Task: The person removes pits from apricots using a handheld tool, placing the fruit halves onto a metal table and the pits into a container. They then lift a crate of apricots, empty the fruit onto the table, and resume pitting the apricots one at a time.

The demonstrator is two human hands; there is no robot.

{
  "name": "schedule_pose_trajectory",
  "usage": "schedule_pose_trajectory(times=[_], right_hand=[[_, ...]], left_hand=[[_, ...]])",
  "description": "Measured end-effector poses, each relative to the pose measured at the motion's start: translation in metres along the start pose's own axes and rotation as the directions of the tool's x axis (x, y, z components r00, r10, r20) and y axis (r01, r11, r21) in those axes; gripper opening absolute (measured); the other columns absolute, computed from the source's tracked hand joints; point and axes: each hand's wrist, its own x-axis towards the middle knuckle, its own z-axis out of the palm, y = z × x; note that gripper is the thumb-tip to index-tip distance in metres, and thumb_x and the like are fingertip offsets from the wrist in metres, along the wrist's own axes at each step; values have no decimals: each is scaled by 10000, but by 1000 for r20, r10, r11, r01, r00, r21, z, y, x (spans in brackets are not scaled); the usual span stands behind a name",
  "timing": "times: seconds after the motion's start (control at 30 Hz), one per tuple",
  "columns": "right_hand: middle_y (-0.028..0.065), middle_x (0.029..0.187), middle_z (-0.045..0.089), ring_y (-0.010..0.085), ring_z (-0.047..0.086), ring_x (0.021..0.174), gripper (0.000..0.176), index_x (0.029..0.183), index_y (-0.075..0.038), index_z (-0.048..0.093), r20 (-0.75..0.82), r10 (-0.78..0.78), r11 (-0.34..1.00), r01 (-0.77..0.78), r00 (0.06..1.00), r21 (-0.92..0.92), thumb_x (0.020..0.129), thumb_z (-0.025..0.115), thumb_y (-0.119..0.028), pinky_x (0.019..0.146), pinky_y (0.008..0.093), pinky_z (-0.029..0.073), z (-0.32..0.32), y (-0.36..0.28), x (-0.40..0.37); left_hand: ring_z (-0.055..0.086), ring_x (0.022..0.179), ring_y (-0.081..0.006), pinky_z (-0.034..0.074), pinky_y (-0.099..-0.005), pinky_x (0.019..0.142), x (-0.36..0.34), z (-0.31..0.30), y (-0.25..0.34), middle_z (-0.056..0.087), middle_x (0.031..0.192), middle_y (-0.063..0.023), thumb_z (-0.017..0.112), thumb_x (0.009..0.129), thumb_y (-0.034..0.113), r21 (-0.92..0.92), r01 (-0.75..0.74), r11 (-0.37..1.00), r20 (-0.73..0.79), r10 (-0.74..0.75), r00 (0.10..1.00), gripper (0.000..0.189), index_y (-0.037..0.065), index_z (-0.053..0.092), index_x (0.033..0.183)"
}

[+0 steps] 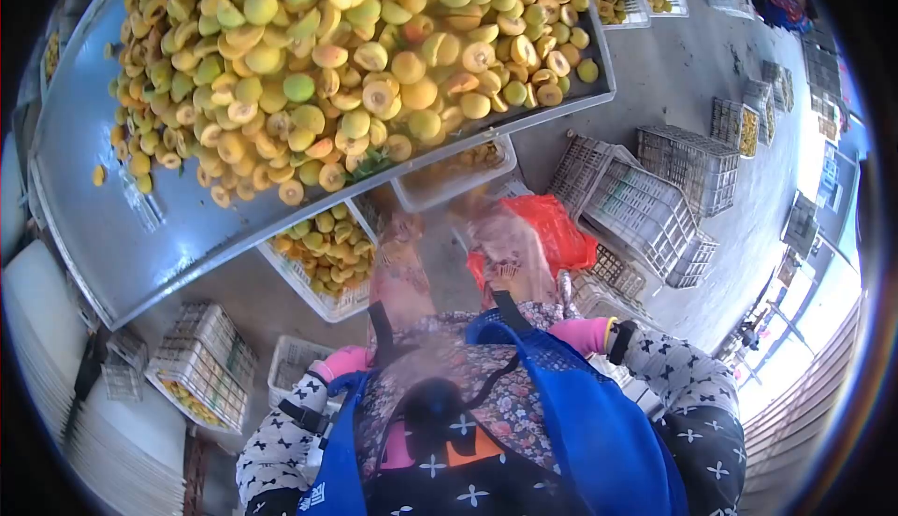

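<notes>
My left hand (344, 363), in a pink glove, is low beside my lap at the left edge of the blue apron (599, 404). On the other side my right hand (582, 334), also gloved in pink, lies against the apron's upper right edge. The fingers of both hands are mostly hidden, so their grip cannot be told. Before me, a metal table (84, 188) bears a large heap of halved yellow-green stone fruit (309, 86), some with brown hollows or stones showing. Both hands are well apart from the fruit.
Under the table's edge stand a crate of fruit (327, 254) and a clear tub (458, 179). A red plastic bag (552, 231) lies by my right leg. Stacked crates (641, 212) stand to the right. Another crate (201, 366) is at the left.
</notes>
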Motion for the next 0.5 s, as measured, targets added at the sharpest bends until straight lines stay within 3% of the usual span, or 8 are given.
schedule_pose_trajectory(times=[0.13, 0.27, 0.3, 0.33, 0.37, 0.4, 0.43, 0.5], right_hand=[[175, 981, 706, 331, 675, 922, 328, 1110, -68, 676, -55, -142, 990, 143, 988, 13, 883, 592, -290, 808, 434, 516, -17, 15, 6], [159, 961, 708, 328, 679, 905, 312, 1048, -57, 684, 135, 52, 983, -28, 989, -179, 843, 608, -280, 793, 425, 525, -95, 24, 31], [139, 928, 715, 305, 689, 868, 313, 1029, -64, 693, 206, 279, 955, -250, 938, -157, 837, 598, -292, 747, 411, 537, -146, -12, 34], [129, 861, 717, 265, 697, 807, 315, 955, -63, 708, -10, 139, 972, -138, 990, -188, 849, 579, -330, 688, 391, 537, -180, -22, 39], [130, 829, 713, 254, 697, 788, 321, 919, -64, 711, -76, 178, 959, -190, 981, -208, 850, 576, -347, 679, 385, 535, -205, -10, 65], [131, 797, 708, 243, 696, 770, 332, 884, -64, 714, -138, 215, 944, -242, 967, -226, 852, 573, -363, 671, 379, 534, -220, 10, 92], [136, 784, 704, 271, 692, 766, 318, 845, -64, 708, -86, 149, 949, -167, 985, -267, 836, 579, -354, 684, 399, 532, -226, 43, 118], [146, 759, 695, 325, 685, 758, 296, 767, -62, 697, 4, -2, 939, 4, 1000, -345, 805, 593, -337, 709, 439, 528, -239, 120, 192]], left_hand=[[656, 976, -287, 504, -382, 849, 4, 13, -1, 693, 1033, -118, 543, 950, 367, -68, -125, 990, 143, 134, 981, 338, 95, 697, 1081], [656, 959, -277, 503, -376, 846, 27, 5, 7, 695, 997, -118, 539, 957, 371, -99, -337, 936, 202, 351, 914, 355, 75, 701, 1067], [656, 955, -275, 503, -374, 845, 36, 0, 9, 696, 989, -118, 538, 958, 372, -72, -424, 903, 179, 430, 885, 360, 69, 702, 1063], [656, 951, -272, 503, -372, 844, 46, -11, 13, 696, 980, -118, 537, 960, 373, -7, -439, 898, 95, 438, 894, 365, 64, 704, 1059], [656, 946, -270, 503, -370, 843, 58, -23, 15, 697, 971, -118, 536, 962, 374, 53, -389, 920, -15, 390, 921, 370, 59, 705, 1056], [654, 884, -247, 506, -353, 805, 69, -42, 28, 693, 950, -102, 548, 959, 324, -208, -88, 974, -190, 48, 981, 308, 78, 704, 1057], [651, 821, -223, 509, -336, 766, 80, -60, 40, 689, 929, -85, 560, 956, 274, -547, 75, 834, -336, -301, 892, 250, 96, 703, 1057], [644, 910, -187, 520, -310, 808, 116, -76, 41, 664, 979, -80, 537, 976, 178, -607, -223, 762, -749, -457, 479, 232, 34, 669, 1102]])
